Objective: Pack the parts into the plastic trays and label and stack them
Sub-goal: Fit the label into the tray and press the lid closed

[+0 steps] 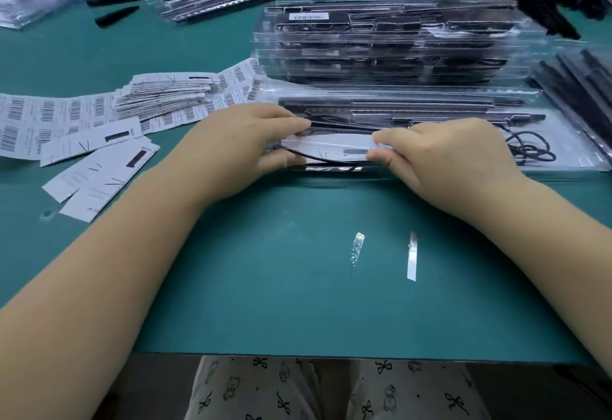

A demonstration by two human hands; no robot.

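hands meet over the near end of a clear plastic tray (563, 158) that lies flat on the green table (298, 270), close to the table's front edge, probably so the packing happens within easy reach. behind it, touching or nearly so, stands a stack of filled trays (381, 42), the top one already bearing a small white label (309, 17); this looks like where finished trays go. to the left, loose barcode labels (49, 115) and a pile of printed cards (162, 91) lie fanned out, near enough to grab. left hand (238, 141) and right hand (453, 151) each pinch one end of a long white paper strip (337, 143) between thumb and curled fingers, holding it level just above the tray, seemingly to seat it over the black parts and cable (530, 151) inside. whether the strip already touches the tray is hard to tell. two scraps of tape (412, 257) sit on the table nearer the person.
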